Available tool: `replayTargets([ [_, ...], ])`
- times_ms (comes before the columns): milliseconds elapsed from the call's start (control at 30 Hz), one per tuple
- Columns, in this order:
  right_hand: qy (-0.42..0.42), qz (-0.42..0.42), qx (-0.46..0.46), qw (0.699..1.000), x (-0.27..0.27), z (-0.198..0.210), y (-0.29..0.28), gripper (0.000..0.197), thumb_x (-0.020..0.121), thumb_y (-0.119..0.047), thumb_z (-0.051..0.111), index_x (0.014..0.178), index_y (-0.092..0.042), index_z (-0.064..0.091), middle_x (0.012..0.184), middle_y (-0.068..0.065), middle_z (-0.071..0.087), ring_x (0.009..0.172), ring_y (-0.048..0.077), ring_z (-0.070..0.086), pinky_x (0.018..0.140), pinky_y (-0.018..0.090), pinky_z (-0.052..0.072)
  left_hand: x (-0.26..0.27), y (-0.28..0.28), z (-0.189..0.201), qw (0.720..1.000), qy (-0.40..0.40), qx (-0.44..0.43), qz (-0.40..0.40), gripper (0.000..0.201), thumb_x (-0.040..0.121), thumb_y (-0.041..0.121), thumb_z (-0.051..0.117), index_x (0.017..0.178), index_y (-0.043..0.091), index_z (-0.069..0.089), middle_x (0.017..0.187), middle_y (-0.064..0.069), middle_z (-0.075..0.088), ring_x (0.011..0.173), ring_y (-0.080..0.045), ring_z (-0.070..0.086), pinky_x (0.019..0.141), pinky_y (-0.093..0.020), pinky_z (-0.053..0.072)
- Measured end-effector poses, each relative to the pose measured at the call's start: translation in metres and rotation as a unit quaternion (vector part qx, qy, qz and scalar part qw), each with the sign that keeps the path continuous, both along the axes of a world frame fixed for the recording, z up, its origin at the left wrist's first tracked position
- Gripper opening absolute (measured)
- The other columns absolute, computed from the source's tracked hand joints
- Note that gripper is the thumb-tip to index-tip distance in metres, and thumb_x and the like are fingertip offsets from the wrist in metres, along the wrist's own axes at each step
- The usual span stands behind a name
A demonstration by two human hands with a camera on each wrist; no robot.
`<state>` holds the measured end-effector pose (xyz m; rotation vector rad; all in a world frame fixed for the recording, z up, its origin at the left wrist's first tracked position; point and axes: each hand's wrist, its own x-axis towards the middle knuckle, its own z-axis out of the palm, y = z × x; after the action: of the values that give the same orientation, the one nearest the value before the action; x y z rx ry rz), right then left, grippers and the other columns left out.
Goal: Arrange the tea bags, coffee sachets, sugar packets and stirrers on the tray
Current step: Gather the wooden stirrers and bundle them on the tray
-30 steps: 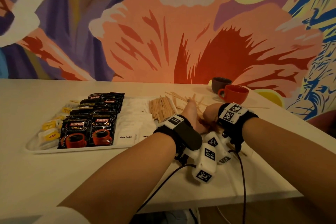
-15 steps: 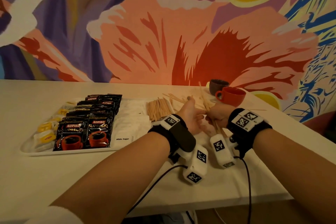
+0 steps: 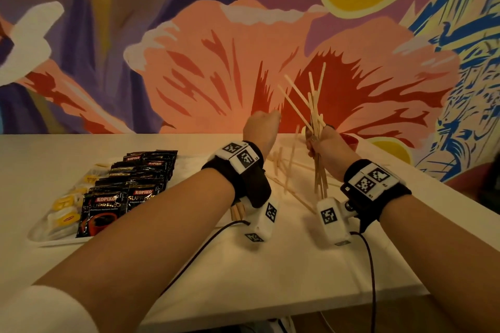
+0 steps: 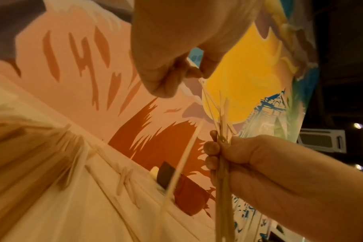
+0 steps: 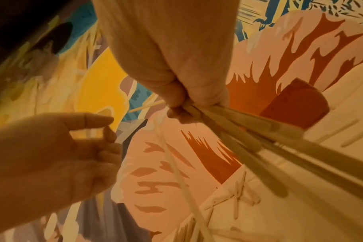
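My right hand [image 3: 327, 149] is raised above the table and grips a bundle of wooden stirrers [image 3: 315, 105] upright, their tips fanning out. The bundle [image 5: 249, 134] runs through its fist. My left hand [image 3: 261, 127] is raised beside it, fingers curled, and thumb and forefinger [image 5: 109, 129] meet with nothing visible between them. One loose stirrer [image 3: 291, 159] slants between the hands. On the white tray [image 3: 54, 242] lie black coffee sachets [image 3: 135, 184], yellow tea bags [image 3: 65, 203] and a stack of stirrers [image 3: 236, 209]. My left arm hides the sugar packets.
Loose stirrers [image 3: 278, 163] are scattered on the white table behind the hands. A red cup [image 4: 189, 193] and a dark cup [image 4: 165, 173] stand near the mural wall, behind my right hand. The table's front edge runs below my wrists.
Both hands have risen off the table. The right hand has lifted its stirrers and turned them upright. The left hand has left the pile and come up beside them.
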<state>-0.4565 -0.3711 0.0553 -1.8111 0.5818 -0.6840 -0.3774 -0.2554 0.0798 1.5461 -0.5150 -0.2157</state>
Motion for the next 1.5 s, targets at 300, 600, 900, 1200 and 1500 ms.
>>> replayTargets([
  [300,-0.12,0.05,0.016,0.991,0.006,0.001,0.037,0.038,0.103,-0.013,0.025,0.133,0.002,0.041,0.08,0.002,0.053,0.083,0.015,0.058,0.056,0.012,0.048,-0.021,-0.025,-0.012,0.978,-0.017,0.047,-0.204,0.063,0.09,0.043,0.058,0.135,0.009,0.028,0.129,-0.011,0.052,0.119,-0.025,0.052,0.105,-0.044,0.041],
  [600,-0.142,0.071,-0.002,0.987,0.012,-0.001,0.044,0.034,0.096,0.001,0.033,0.12,-0.015,0.051,0.09,0.025,0.058,0.076,0.039,0.055,0.072,0.044,0.049,-0.017,-0.025,0.004,0.984,-0.092,-0.09,-0.122,0.035,0.093,0.034,0.056,0.118,0.013,0.047,0.102,-0.004,0.059,0.096,-0.017,0.057,0.084,-0.03,0.049],
  [900,-0.195,0.139,0.019,0.971,0.019,0.037,0.072,0.037,0.084,0.022,0.024,0.105,0.003,0.048,0.064,0.007,0.037,0.054,0.019,0.035,0.052,0.029,0.028,-0.01,0.001,0.052,0.973,-0.178,-0.094,-0.11,0.012,0.1,0.011,0.039,0.111,0.014,0.045,0.079,-0.003,0.053,0.072,-0.013,0.053,0.067,-0.022,0.049],
  [1200,-0.182,0.149,0.109,0.966,0.043,0.011,0.113,0.035,0.088,0.02,0.031,0.081,-0.013,0.039,0.065,0.006,0.038,0.054,0.017,0.035,0.051,0.028,0.029,0.006,0.051,0.024,0.97,-0.201,-0.106,-0.089,0.015,0.101,0.011,0.037,0.112,0.019,0.043,0.08,0.0,0.048,0.07,-0.009,0.049,0.058,-0.016,0.048],
  [1500,-0.203,0.086,0.102,0.97,0.045,0.001,0.12,0.037,0.091,0.01,0.042,0.114,-0.014,0.025,0.076,0.002,0.047,0.063,0.019,0.049,0.056,0.028,0.042,0.008,0.056,0.011,0.965,-0.224,-0.127,-0.044,0.014,0.101,0.011,0.036,0.108,0.021,0.041,0.08,0.006,0.047,0.07,-0.002,0.048,0.062,-0.009,0.044],
])
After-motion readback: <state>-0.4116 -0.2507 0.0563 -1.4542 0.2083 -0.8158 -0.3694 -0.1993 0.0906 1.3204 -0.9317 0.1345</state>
